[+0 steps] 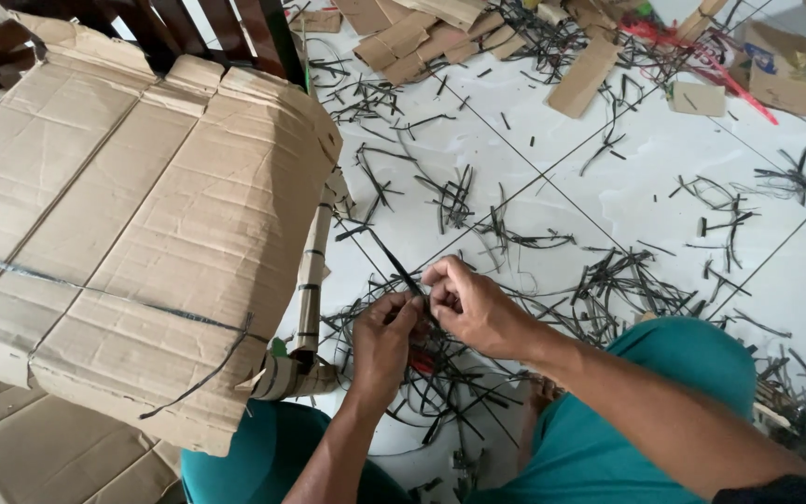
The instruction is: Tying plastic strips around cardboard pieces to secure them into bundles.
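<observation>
My left hand (382, 338) and my right hand (471, 305) meet above the floor, both pinching one thin black plastic strap (392, 261) that runs up and to the left from my fingers. Under my hands lies a tangle of cut black straps (440, 383) with something small and red in it. A large chair-shaped object wrapped in brown cardboard (132, 224) and bound with black straps stands just left of my hands, its wrapped leg (312, 280) closest to them.
Cut black strap pieces (627, 280) litter the white tiled floor. Cardboard scraps (582, 77) and a red strip (701, 58) lie at the far side. Flat cardboard (39, 448) lies at the lower left. My teal-clad knees (664, 383) frame the bottom.
</observation>
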